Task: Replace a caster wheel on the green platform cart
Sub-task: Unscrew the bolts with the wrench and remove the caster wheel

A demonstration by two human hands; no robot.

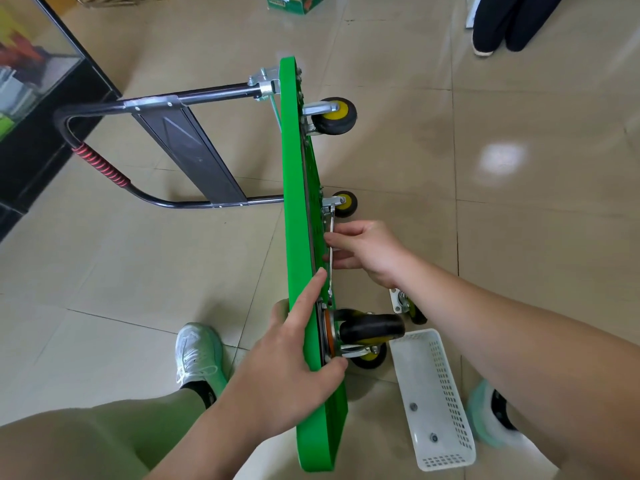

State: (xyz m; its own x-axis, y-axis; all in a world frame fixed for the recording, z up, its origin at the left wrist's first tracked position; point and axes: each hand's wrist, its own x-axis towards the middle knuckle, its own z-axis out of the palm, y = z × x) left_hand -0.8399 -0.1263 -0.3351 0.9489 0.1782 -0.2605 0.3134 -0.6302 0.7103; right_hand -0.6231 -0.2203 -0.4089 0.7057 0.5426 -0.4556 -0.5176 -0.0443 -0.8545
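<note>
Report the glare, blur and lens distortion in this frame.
Head view: a bright glare patch washes out the floor tiles at right; the wide-angle lens bows the green platform cart; the shoe at lower right is motion-blurred; left hand, right hand and wrench look sharp.

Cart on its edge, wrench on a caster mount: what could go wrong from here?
The green platform stands on its edge, held by the left hand; a hard pull on the wrench could tip it. If the wrench slips, the right hand may hit the underside. The loose caster on the floor could be stepped on.
</note>
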